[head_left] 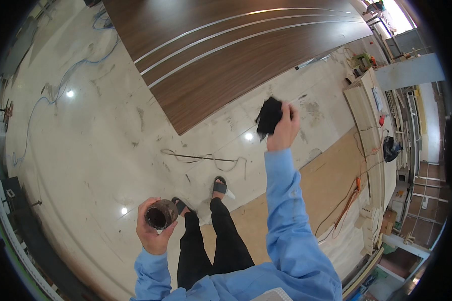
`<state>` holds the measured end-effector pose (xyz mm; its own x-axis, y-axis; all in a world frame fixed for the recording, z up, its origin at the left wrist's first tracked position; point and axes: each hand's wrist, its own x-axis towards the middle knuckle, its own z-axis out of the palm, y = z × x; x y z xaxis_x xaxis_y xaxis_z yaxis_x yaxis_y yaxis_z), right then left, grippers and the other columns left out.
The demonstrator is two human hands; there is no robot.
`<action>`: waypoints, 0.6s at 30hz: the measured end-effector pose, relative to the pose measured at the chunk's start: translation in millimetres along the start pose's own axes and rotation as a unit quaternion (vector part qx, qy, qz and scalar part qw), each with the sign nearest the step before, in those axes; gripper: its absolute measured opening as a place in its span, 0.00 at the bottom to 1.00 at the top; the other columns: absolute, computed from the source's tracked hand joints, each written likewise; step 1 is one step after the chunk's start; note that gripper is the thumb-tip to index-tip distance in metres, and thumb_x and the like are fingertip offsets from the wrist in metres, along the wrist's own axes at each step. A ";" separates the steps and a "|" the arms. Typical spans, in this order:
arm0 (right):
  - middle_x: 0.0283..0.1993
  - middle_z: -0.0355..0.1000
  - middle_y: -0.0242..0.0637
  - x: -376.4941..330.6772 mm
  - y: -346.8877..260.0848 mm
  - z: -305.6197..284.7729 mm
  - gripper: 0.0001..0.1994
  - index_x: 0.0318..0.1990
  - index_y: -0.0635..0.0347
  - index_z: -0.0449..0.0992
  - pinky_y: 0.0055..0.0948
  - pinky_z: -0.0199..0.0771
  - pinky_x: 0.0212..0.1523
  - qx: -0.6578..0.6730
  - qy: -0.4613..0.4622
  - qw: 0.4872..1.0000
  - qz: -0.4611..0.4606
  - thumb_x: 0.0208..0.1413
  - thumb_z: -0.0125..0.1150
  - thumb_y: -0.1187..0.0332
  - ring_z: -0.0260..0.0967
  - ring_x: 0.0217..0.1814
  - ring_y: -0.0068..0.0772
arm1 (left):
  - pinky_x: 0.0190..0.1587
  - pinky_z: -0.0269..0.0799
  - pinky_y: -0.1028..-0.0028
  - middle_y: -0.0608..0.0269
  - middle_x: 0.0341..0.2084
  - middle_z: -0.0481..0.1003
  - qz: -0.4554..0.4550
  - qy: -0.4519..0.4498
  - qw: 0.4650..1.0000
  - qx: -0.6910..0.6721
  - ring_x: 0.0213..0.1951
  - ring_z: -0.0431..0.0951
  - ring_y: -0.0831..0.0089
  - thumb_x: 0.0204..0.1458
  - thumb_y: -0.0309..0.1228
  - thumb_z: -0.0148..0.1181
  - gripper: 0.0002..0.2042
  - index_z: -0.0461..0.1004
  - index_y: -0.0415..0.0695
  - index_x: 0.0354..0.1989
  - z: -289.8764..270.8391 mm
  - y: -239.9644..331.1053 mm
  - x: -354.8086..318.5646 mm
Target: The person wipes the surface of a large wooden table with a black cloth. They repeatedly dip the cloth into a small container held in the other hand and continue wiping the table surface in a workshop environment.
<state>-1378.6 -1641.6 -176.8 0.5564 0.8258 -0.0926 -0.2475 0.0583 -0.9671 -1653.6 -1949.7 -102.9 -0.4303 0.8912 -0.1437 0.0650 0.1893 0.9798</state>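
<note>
My left hand (153, 235) is wrapped round a small brown-stained cup (168, 209), its dark inside facing up; I cannot make out what is in it. Out in front, my right hand (285, 131) grips a black cloth (269, 116) by its right side, a little blurred. Beyond both hands lies a large dark brown wood-grain panel (206, 75) with several bright metal strips along it. The black cloth is apart from the panel's near edge.
A thin strip of trim (206, 159) lies curled on the pale floor (100, 150) before my feet. A brown board (316, 185) covers the floor at right, beside stacked boards (361, 105) with cables. A blue hose (75, 65) winds across the far left.
</note>
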 end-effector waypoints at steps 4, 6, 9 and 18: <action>0.44 0.77 0.43 39.2 -6.4 59.0 0.11 0.43 0.66 0.77 0.37 0.72 0.52 -0.199 0.015 0.910 -0.364 0.64 0.63 0.65 0.73 0.46 0.42 | 0.63 0.68 0.66 0.55 0.56 0.71 0.010 -0.008 1.000 0.012 0.58 0.73 0.63 0.37 0.23 0.75 0.35 0.69 0.38 0.60 0.0 4.5 -1.9; 0.44 0.77 0.44 53.8 -1.3 71.2 0.09 0.42 0.63 0.78 0.39 0.72 0.53 -0.290 0.021 0.902 -0.319 0.62 0.63 0.66 0.74 0.48 0.47 | 0.63 0.68 0.66 0.54 0.56 0.71 0.009 -0.008 1.000 0.011 0.58 0.74 0.63 0.37 0.21 0.74 0.35 0.69 0.38 0.59 -1.1 6.3 -4.7; 0.44 0.78 0.43 43.6 15.1 71.1 0.07 0.41 0.61 0.78 0.41 0.72 0.53 -0.292 0.001 0.899 -0.327 0.61 0.64 0.68 0.74 0.49 0.49 | 0.63 0.68 0.67 0.54 0.55 0.71 0.003 0.001 1.000 0.008 0.58 0.74 0.64 0.36 0.19 0.73 0.35 0.69 0.38 0.59 -5.4 6.6 -8.3; 0.41 0.78 0.37 -153.6 32.1 92.2 0.03 0.38 0.60 0.79 0.30 0.72 0.48 -0.230 -0.216 0.917 -0.243 0.58 0.66 0.73 0.74 0.44 0.33 | 0.61 0.70 0.66 0.54 0.55 0.70 -0.001 0.002 0.999 0.034 0.57 0.74 0.63 0.36 0.18 0.75 0.35 0.70 0.40 0.58 -18.4 4.3 -10.6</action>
<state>-1545.1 -1714.8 -171.8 0.1207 0.9162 0.3820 0.3633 0.3174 -0.8760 -1665.3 -1965.9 -94.6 -0.4340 0.8892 -0.1450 0.1245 0.2186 0.9678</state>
